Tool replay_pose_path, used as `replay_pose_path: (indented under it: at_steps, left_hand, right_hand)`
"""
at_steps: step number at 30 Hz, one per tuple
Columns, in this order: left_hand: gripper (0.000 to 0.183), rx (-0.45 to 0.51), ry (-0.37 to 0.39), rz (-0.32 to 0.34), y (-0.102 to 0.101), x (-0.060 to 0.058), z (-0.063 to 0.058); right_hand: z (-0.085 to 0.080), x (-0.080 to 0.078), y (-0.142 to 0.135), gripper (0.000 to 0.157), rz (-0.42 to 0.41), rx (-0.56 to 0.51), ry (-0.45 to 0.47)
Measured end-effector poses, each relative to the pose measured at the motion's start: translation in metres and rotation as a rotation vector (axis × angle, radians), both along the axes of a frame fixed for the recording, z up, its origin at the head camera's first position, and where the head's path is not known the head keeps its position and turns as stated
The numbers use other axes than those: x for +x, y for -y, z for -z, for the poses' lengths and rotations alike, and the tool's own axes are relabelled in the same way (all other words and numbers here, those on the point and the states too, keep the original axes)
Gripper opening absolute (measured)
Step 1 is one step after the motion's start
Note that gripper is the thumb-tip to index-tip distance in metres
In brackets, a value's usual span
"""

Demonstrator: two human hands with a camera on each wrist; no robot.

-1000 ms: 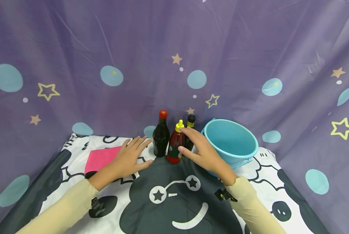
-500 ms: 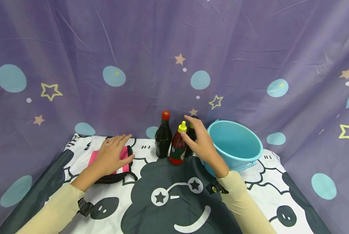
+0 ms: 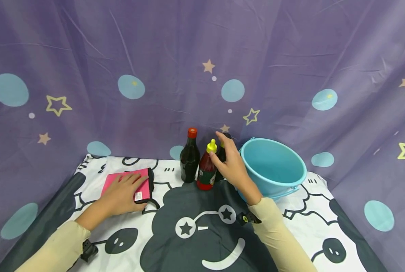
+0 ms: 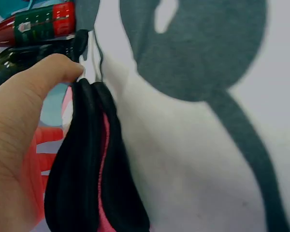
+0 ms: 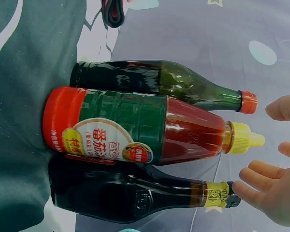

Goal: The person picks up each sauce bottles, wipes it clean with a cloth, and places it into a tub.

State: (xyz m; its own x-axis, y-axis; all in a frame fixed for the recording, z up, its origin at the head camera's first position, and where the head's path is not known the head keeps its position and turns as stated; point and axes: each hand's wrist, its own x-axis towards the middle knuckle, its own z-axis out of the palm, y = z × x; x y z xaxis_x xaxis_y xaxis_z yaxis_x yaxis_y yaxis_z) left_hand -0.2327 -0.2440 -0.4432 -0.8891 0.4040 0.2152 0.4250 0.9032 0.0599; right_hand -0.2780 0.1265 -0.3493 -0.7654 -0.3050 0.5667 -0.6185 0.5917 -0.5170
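Note:
My left hand (image 3: 120, 194) rests on a pink zip pouch (image 3: 144, 185) with black edging and a strap, fingers spread over its top. In the left wrist view the thumb lies along the end of the pouch's black zipper side (image 4: 82, 159). My right hand (image 3: 235, 168) hovers with parted fingers beside three bottles. A squeeze bottle of red sauce (image 5: 125, 125) with a yellow nozzle stands in front. The red-capped dark bottle (image 3: 190, 160) is to its left. Partly hidden by my right hand, the black-capped dark bottle (image 5: 125, 188) is to its right.
A light blue bucket (image 3: 273, 185) stands right of the bottles, close to my right forearm. The table has a black-and-white cartoon cloth (image 3: 188, 249). Behind everything hangs a purple curtain (image 3: 175, 75) with stars and dots.
My left hand has moved left from beside the red-capped bottle and come down on the pink pouch. My right hand stays by the bottles, its fingers slightly higher.

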Motion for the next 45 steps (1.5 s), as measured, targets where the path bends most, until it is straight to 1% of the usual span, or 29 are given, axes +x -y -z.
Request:
replay_pose_path:
  at_steps: [6, 13, 17, 20, 26, 28, 31, 34, 37, 40, 42, 45]
  left_hand:
    - [0.088, -0.04, -0.017, 0.022, -0.002, 0.003, 0.002]
    - [0.085, -0.031, 0.042, 0.001, -0.008, 0.0, 0.004]
    - [0.083, -0.036, 0.054, -0.004, -0.012, -0.002, 0.006]
    - [0.081, -0.047, 0.051, -0.005, -0.014, -0.002, 0.007]
    - [0.082, -0.055, 0.059, -0.013, -0.017, -0.001, 0.007]
    - [0.083, -0.051, 0.066, -0.017, -0.018, -0.001, 0.008]
    - [0.083, -0.047, 0.077, -0.024, -0.02, -0.001, 0.007]
    - [0.082, -0.04, 0.084, -0.029, -0.021, 0.0, 0.006]
    - [0.082, -0.035, 0.089, -0.031, -0.021, -0.001, 0.005]
    - [0.082, -0.03, 0.094, -0.033, -0.02, -0.001, 0.005]
    - [0.082, -0.03, 0.1, -0.032, -0.02, -0.002, 0.005]
    - [0.083, -0.028, 0.108, -0.03, -0.019, -0.003, 0.005]
  right_hand:
    - [0.004, -0.004, 0.001, 0.066, 0.012, 0.004, -0.014]
    - [0.005, -0.009, 0.004, 0.064, 0.055, 0.043, -0.025]
    - [0.007, -0.011, 0.006, 0.059, 0.109, 0.092, -0.053]
    - [0.011, -0.014, 0.01, 0.054, 0.16, 0.167, -0.113]
    - [0.016, -0.02, 0.017, 0.046, 0.241, 0.3, -0.329]
    - [0.017, -0.022, 0.018, 0.045, 0.284, 0.355, -0.393]
    - [0.018, -0.025, 0.021, 0.043, 0.343, 0.43, -0.477]
    - [0.02, -0.029, 0.023, 0.04, 0.366, 0.469, -0.549]
    - [0.022, -0.032, 0.025, 0.034, 0.365, 0.496, -0.602]
    - [0.023, -0.034, 0.026, 0.03, 0.364, 0.513, -0.627]
    - [0.023, -0.035, 0.026, 0.031, 0.359, 0.508, -0.626]
    - [0.022, -0.035, 0.026, 0.036, 0.352, 0.488, -0.595]
